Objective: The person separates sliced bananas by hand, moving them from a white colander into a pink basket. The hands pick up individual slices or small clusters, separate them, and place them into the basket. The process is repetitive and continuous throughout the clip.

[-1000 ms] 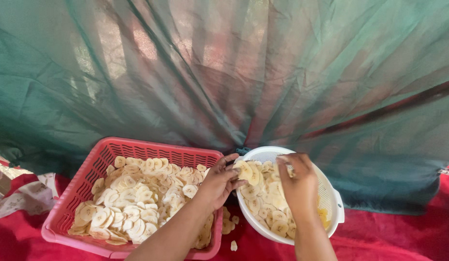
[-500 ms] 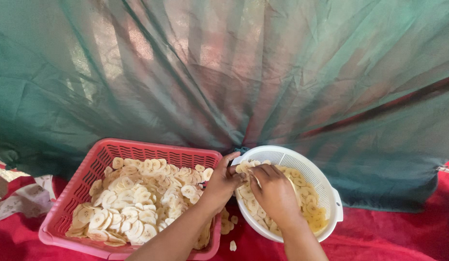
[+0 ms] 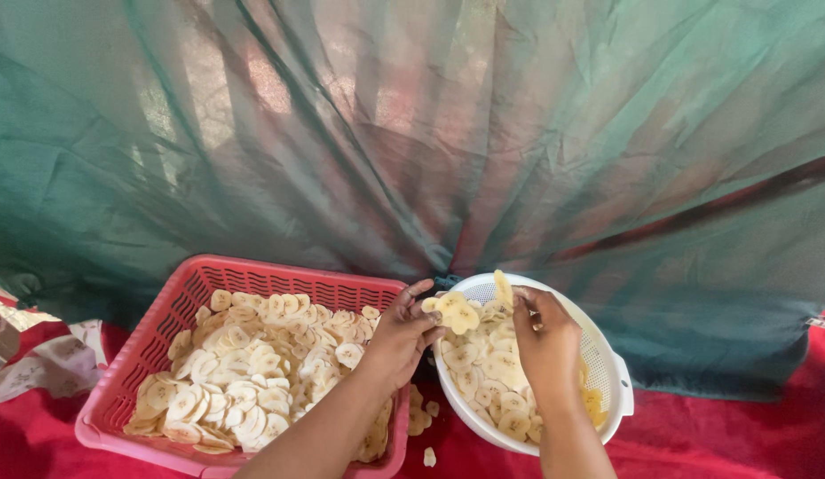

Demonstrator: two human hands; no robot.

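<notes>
Banana slices (image 3: pixel 457 312), pale and round, are pinched at the fingertips of the left hand (image 3: pixel 402 335), a small clump of them held just above the near-left rim of the white colander (image 3: pixel 607 359). These fingers are closed lightly around the clump, thumb against the forefinger, not a tight fist. The right hand (image 3: pixel 547 344) is over the middle of the colander, fingers bent and gathered. One long slice (image 3: pixel 502 288) stands up just beyond its fingertips, but I cannot tell if the hand really grips it or only touches it.

Below and behind the right fingers the colander holds many more slices, some of them more yellow at the far right side. To the left of the left hand, touching its wrist side, stands the pink plastic basket (image 3: pixel 177 306), already well covered with slices lying flat. A few loose pieces (image 3: pixel 423 417) lie on the red cloth (image 3: pixel 750 435) between the two containers, under the left palm. Behind everything hangs a green net curtain (image 3: pixel 412 133).

I judge the step to be separating stuck slices taken from the colander. The next move probably calls for a gentle peel apart, because thin slices break easily, and then a short carry leftward over the basket rim.
</notes>
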